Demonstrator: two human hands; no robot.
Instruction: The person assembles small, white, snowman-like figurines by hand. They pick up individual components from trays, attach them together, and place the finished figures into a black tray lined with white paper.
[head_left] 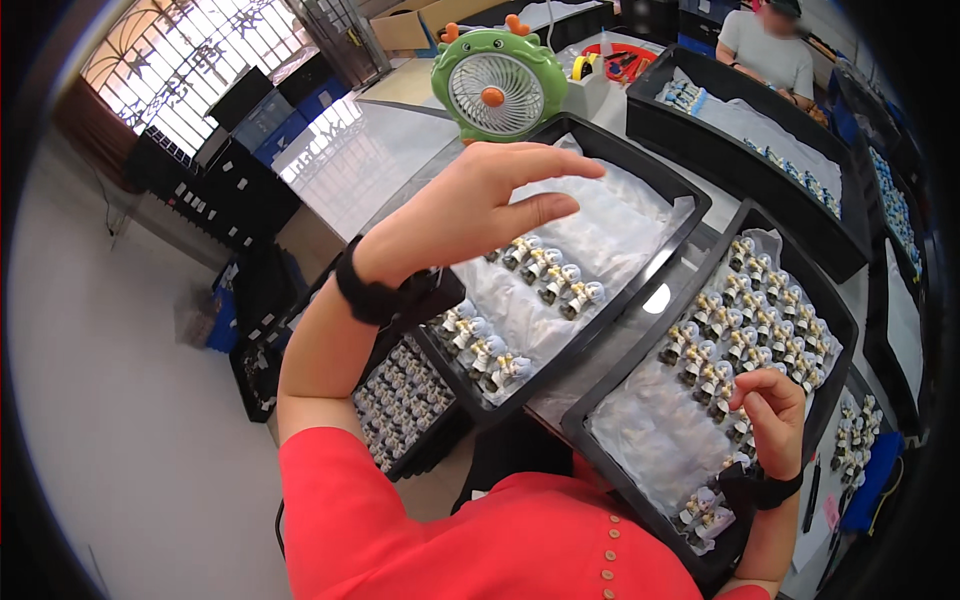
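My left hand is raised over a black tray lined with crumpled clear film. Its fingers stretch out and the thumb stands apart, with nothing between them. Below it, small figurines with pale hair lie in two groups on the film. My right hand hovers at the right side of a second black tray, which holds several rows of the same figurines. Its thumb and fingers are curled together beside one row; whatever may be between the fingertips is hidden. Both wrists wear black bands.
A green animal-shaped fan stands behind the first tray. Lower left is a crate of figurines. At the far right, a person sits behind a long black bin. Loose figurines and a blue item lie at right.
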